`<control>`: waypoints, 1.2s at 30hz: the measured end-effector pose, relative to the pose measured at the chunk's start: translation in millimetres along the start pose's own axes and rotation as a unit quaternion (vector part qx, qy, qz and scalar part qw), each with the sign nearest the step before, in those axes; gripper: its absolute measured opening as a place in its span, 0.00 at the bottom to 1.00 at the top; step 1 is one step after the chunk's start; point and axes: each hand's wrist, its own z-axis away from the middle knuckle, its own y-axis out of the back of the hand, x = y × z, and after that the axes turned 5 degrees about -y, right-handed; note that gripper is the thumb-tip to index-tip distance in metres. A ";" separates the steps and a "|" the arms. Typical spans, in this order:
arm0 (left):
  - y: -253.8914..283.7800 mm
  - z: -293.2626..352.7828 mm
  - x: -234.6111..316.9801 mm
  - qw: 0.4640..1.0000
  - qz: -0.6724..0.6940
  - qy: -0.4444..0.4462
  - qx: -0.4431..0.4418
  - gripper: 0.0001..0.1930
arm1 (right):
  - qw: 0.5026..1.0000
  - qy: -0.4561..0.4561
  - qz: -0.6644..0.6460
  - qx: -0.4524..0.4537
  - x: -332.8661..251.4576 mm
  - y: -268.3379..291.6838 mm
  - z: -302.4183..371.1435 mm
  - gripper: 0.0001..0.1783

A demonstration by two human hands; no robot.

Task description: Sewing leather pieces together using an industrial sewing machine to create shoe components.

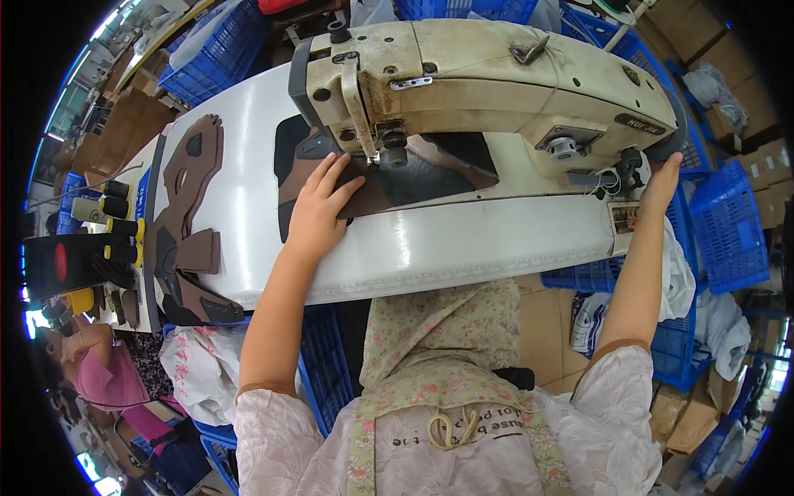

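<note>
My left hand [318, 207] lies flat with its fingers spread on brown and black shoe-upper pieces [405, 183], its fingertips close to the presser foot [374, 157] of a cream sewing machine [471, 107]. The pieces lie under the machine's needle area, partly covered by my hand and the machine head. At the machine's right end, my right hand [660, 188] is closed on the dark handwheel [667, 147]; some of its fingers are hidden. More brown shoe-upper pieces [188, 178] lie on the left of the white table [430, 240].
Thread spools [124, 229] stand beyond the table's left end. Blue crates [728, 227] are at the right, with others behind the machine. A white bag [207, 372] sits below the table at the left. Another person [107, 364] in pink is at the far left.
</note>
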 end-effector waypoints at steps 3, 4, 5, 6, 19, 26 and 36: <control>0.0 1.2 0.3 1.000 -0.002 0.000 0.001 0.28 | 0.982 0.086 0.152 0.069 -20.0 -12.8 -2.9 0.36; -0.3 3.1 0.3 1.000 -0.003 0.002 -0.002 0.28 | 0.952 0.124 0.257 0.110 -30.8 -17.7 -5.2 0.35; -1.4 1.9 -0.2 1.000 -0.001 -0.001 0.003 0.28 | 0.952 0.123 0.259 0.112 -40.1 -15.4 -13.6 0.35; -2.5 0.8 -0.8 1.000 0.001 -0.003 0.007 0.28 | 0.951 0.124 0.268 0.092 -47.5 -12.9 -26.1 0.35; -0.2 1.5 -2.7 1.000 -0.005 -0.004 -0.011 0.31 | 0.957 0.266 0.104 0.047 -176.5 -88.1 109.1 0.16; 6.0 -15.4 35.8 0.942 -0.295 -0.073 -0.145 0.23 | 0.702 0.435 0.258 -0.501 -77.0 -193.5 275.0 0.19; -12.3 -26.0 24.7 0.978 -0.187 -0.024 -0.092 0.15 | 0.611 0.326 0.387 -0.609 -48.1 -231.9 265.3 0.33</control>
